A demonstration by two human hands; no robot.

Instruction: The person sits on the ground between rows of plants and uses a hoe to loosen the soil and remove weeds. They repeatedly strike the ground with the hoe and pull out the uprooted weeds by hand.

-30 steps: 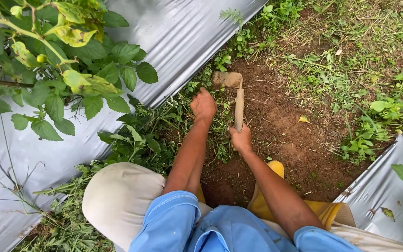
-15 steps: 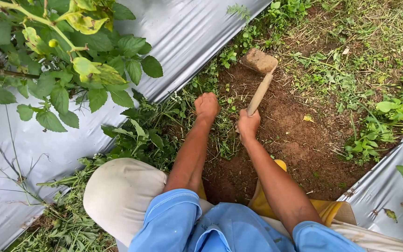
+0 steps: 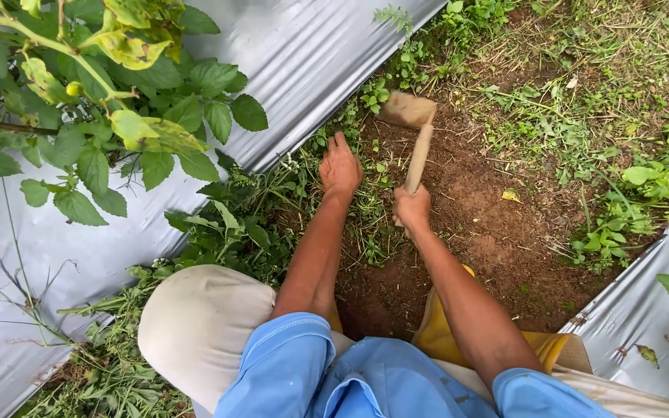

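Weeds (image 3: pixel 365 209) along the silver mulch sheet (image 3: pixel 303 62) are pressed under the left hand (image 3: pixel 340 166), fingers spread flat. A short hoe (image 3: pixel 416 131) is gripped by the right hand (image 3: pixel 412 209), fingers closed round its handle — blade over bare soil (image 3: pixel 489 224). Shallow strokes away from the sheet would be judged safest — arms extended forward.

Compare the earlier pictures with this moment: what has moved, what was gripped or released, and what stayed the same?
The right hand keeps its grip on the small hoe, whose blade has swung back left, nearer the weeds, after tilting right. The left hand, earlier fisted, has opened over the weeds. Nothing was picked up or released. The silver mulch sheet, leafy plant and crouch are unchanged.
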